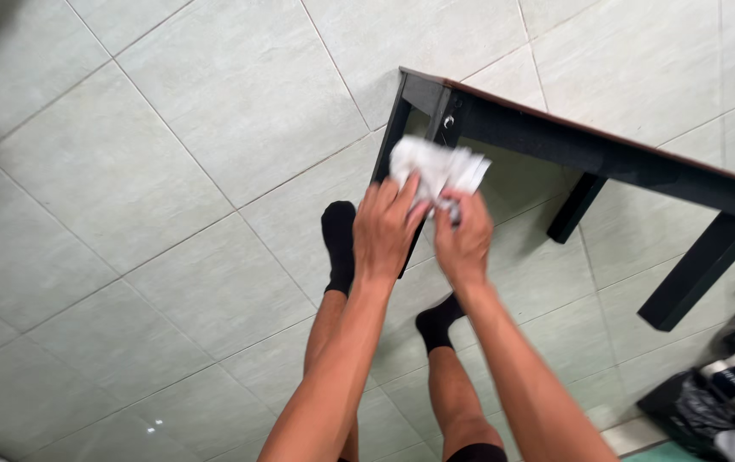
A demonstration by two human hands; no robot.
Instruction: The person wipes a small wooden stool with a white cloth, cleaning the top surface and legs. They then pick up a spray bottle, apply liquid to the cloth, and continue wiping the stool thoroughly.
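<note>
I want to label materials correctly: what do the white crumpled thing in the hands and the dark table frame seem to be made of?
White crumpled wad: likely paper or thin tissue, matte, with sharp creases; cloth is possible. Both the left hand and the right hand grip it. Black table frame: probably painted wood or metal, smooth with a slight sheen; I cannot tell which.

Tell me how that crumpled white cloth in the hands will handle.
The white cloth is bunched and creased between the left hand and right hand, so it is probably floppy and light. Its wrinkled folds suggest it gives under the fingers and will not roll or slip.

Head camera, steeply down, close overhead
</note>
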